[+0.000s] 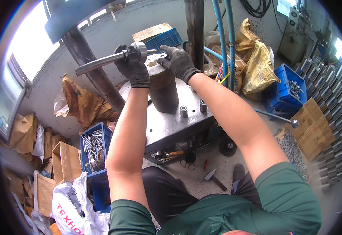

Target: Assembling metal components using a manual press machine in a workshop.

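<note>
The left hand (pixel 133 70), in a dark glove, has its grip closed around a metal rod (pixel 100 64), near the rod's round head (pixel 140 51). The rod is held slightly tilted above the table (pixel 163 127), its long end reaching out to the left and a thin tip showing past the head on the right. That tip is close to the top of a thick metal cylinder (pixel 164 94), which stands upright on the table.

The right hand (pixel 179 63), also gloved, is at the top of the cylinder, its thumb and forefinger bent around a small sleeve (pixel 162 56); I cannot tell whether this grip presses on the sleeve or just rests beside it. Two more small tubes, one nearer (pixel 183 112) and one farther right (pixel 203 105), stand upright on the table, near the cylinder. A blue bin (pixel 108 135) of metal rods is to the left of the table, and a brown-handled tool (pixel 218 182) lies on the floor
</note>
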Tool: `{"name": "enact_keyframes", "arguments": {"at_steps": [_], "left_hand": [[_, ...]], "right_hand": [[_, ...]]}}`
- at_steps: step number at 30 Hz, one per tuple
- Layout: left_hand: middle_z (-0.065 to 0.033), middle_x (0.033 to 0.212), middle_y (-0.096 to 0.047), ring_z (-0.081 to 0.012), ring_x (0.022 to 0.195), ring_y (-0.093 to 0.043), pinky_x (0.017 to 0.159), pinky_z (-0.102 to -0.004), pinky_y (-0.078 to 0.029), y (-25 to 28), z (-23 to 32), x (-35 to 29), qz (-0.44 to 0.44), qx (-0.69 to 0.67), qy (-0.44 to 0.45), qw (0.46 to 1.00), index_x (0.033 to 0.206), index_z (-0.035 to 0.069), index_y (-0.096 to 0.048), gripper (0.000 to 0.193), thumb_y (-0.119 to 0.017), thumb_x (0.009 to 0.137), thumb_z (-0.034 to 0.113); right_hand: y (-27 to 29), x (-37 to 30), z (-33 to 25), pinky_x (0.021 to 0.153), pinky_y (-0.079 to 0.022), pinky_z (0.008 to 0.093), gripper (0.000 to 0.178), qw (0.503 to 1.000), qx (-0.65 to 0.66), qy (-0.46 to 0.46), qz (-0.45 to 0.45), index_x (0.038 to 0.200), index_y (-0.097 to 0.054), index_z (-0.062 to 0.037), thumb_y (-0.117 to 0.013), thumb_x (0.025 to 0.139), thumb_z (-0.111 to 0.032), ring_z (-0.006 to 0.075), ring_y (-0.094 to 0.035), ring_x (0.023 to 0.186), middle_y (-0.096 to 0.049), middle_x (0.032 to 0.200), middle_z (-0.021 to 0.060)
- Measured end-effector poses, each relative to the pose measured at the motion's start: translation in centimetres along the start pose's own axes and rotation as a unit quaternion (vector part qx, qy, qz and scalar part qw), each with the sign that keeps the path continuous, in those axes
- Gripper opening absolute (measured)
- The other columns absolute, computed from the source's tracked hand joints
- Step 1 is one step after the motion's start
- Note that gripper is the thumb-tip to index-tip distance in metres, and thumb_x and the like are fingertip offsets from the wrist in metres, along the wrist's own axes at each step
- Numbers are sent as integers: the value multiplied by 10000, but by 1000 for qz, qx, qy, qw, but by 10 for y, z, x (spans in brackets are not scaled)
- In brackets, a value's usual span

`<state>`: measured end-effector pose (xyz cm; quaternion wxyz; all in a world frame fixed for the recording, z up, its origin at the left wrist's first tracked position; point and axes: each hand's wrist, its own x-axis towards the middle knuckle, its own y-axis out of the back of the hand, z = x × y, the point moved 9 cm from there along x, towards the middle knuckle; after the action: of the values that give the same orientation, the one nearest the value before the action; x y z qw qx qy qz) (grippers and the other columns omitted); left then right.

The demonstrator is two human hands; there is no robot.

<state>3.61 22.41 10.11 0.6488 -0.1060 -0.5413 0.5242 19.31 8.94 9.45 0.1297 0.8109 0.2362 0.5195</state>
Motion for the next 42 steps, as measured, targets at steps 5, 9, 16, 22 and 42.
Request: {"name": "enact_keyframes", "arguments": {"at_steps": [5, 9, 16, 22, 42], "left_hand": [[-66, 1036, -692, -189, 954, -690, 816, -338, -606, -11, -10, -1, -79, 2, 60, 995, 1186, 41, -588, 300, -744, 931, 36], [-22, 944, -640, -139, 882, -641, 831, -323, -579, -22, -5, -3, -120, 137, 47, 982, 1010, 45, -604, 211, -769, 878, 47], [-34, 895, -634, -169, 793, -658, 681, -367, -599, -20, -9, 5, -97, 119, 47, 987, 953, 70, -579, 177, -721, 865, 8], [-43, 905, -608, -166, 739, -649, 645, -355, -598, -41, -20, -7, -121, 76, 87, 986, 972, 52, -555, 187, -704, 868, 7], [-96, 754, -655, -218, 698, -703, 678, -358, -573, -89, 22, -3, -162, 422, 3, 892, 960, -7, -561, 182, -702, 862, 53]], "right_hand": [[-8, 1, 4, 1052, -508, 456, 528, 997, -20, -29, -64, 1338, -698, -145, -793, 885, -399, 334, -646, 1178, -733, 1196, 125], [-6, 1, 5, 1044, -516, 452, 524, 997, -30, -31, -59, 1330, -701, -145, -801, 877, -390, 332, -659, 1159, -740, 1179, 117], [3, 3, -10, 923, -567, 445, 472, 994, -46, -30, -91, 1305, -683, -66, -752, 928, -343, 345, -729, 988, -762, 1040, 164], [57, -51, -24, 996, -534, 440, 367, 996, -31, 77, -16, 1248, -656, -69, -709, 904, -184, 351, -680, 1109, -717, 1139, 172], [354, -190, 11, 781, -542, 451, 91, 931, -315, 76, -170, 974, -625, -38, -664, 895, -63, 389, -660, 917, -646, 934, 169]]}}
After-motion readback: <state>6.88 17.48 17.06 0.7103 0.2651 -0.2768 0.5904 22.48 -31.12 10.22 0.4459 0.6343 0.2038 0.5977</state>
